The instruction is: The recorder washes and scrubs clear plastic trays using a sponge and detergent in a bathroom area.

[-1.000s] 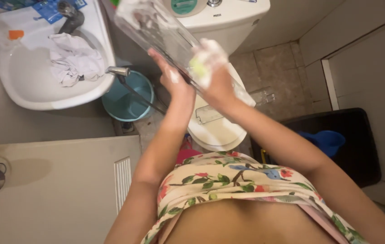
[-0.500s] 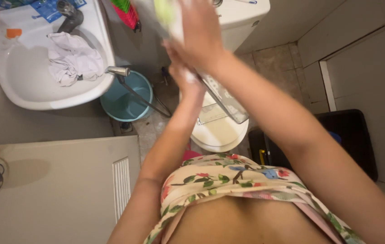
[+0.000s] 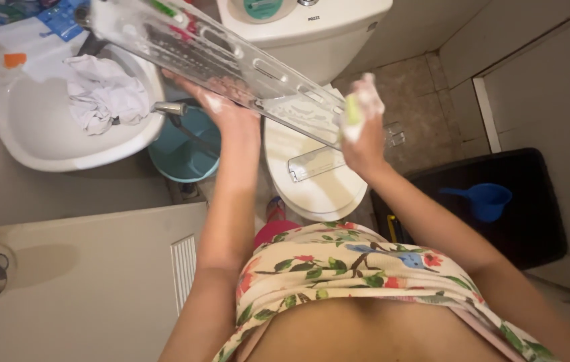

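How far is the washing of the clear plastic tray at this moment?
Done: foam already covers the right hand and its green sponge. In hand: the left hand supports the clear tray from below while the sponge touches its lower end. Left: no rinsing shows; a second clear piece lies on the toilet lid.

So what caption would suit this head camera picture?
Left hand steadies a clear plastic tray while the soapy right hand scrubs it above the toilet.

I count two clear trays: one long tray point(image 3: 231, 64) held up, one small tray point(image 3: 317, 164) on the toilet lid. One sponge point(image 3: 353, 110), one white cloth point(image 3: 107, 94) in one sink point(image 3: 44, 144), one teal bucket point(image 3: 184, 157), one blue scoop point(image 3: 482, 200).
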